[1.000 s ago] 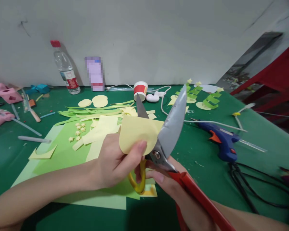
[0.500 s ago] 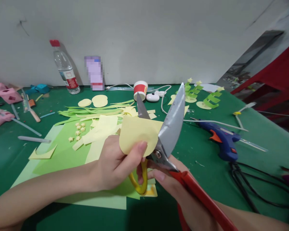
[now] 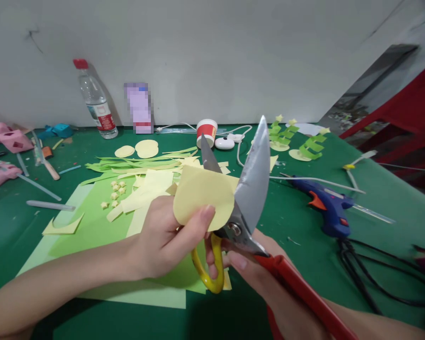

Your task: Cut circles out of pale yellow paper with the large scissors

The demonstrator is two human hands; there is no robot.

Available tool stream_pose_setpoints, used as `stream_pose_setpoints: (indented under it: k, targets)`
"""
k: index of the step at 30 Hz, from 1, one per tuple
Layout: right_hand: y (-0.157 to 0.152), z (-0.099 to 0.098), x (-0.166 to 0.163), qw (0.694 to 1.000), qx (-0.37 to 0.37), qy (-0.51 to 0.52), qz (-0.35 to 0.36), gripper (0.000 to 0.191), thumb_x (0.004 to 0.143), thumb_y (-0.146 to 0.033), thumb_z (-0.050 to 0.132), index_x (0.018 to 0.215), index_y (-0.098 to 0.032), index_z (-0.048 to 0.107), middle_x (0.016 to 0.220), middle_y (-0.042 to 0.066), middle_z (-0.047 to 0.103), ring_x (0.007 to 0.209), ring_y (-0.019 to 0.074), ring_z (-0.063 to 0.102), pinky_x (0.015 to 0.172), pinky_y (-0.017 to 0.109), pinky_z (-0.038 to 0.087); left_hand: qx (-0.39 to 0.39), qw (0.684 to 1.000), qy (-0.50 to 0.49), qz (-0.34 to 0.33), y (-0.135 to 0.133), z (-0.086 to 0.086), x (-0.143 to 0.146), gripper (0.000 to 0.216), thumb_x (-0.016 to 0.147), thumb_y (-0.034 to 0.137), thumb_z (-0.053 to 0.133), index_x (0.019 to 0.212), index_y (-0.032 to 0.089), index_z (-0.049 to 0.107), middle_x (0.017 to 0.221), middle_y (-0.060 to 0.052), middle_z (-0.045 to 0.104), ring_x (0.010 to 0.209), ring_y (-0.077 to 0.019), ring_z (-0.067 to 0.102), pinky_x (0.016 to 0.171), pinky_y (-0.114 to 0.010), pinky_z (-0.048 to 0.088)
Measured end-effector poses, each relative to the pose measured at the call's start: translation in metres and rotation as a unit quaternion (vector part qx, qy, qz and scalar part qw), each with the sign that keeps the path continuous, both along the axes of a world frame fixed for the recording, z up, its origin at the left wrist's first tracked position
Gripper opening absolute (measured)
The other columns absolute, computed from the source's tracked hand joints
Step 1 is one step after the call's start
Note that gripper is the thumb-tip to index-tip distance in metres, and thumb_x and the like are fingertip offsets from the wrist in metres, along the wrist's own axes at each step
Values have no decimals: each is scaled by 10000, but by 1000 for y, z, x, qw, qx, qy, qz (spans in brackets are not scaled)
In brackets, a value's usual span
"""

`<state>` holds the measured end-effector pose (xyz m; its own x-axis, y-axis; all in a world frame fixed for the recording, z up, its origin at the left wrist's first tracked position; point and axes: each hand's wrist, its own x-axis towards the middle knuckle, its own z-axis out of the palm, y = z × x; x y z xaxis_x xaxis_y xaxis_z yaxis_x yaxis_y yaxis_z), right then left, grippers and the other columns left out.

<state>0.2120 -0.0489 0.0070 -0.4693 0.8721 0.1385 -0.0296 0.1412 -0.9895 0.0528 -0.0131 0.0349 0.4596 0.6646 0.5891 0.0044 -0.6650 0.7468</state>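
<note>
My left hand point(image 3: 165, 241) pinches a pale yellow paper piece point(image 3: 201, 196) with a rounded edge, thumb pressed on its lower front. My right hand point(image 3: 255, 269) grips large scissors point(image 3: 250, 189) by their red and yellow handles. The blades are partly apart with the paper's right edge between them, the wide blade in front and the narrow one behind. Both hands hover above light green paper sheets point(image 3: 92, 226) on the green table point(image 3: 297, 226).
Yellow and green paper strips point(image 3: 134, 165), small paper stars point(image 3: 115, 193) and yellow discs point(image 3: 145, 148) lie behind. A blue glue gun point(image 3: 326, 205) with black cables lies at right. Water bottle point(image 3: 95, 101), red-white cup point(image 3: 206, 133), green paper trees point(image 3: 310, 146) and pink objects point(image 3: 3, 137) stand farther back.
The scissor blades have narrowed and swung more upright on the paper's right edge. My hands and the paper shifted slightly lower and left.
</note>
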Motion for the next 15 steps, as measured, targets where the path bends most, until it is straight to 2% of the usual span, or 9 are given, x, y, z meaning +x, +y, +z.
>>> stream_pose_setpoints:
  k: [6, 10, 15]
  targets:
    - [-1, 1, -1, 1000, -9, -13, -16, 168, 856, -370, 388, 811, -233, 474, 663, -5, 510, 545, 150, 432, 492, 294, 355, 8, 1000, -1, -5, 1, 4, -1, 320, 883, 83, 392, 595, 159, 508, 469, 28, 629, 427, -51, 588, 350, -98, 393]
    - [-1, 7, -5, 998, -11, -28, -47, 208, 847, -385, 398, 940, -237, 512, 639, -5, 533, 502, 149, 451, 468, 294, 384, 17, 1000, 9, -2, 2, 7, -3, 318, 885, 86, 390, 602, 162, 512, 485, 34, 634, 413, -49, 566, 336, -122, 372]
    - [6, 10, -9, 998, 28, -21, -60, 217, 789, -373, 513, 943, -229, 565, 708, 21, 609, 629, 188, 569, 549, 291, 486, 40, 999, 19, 14, 3, 10, -4, 332, 873, 80, 401, 562, 157, 485, 468, 44, 592, 397, -34, 492, 357, -129, 350]
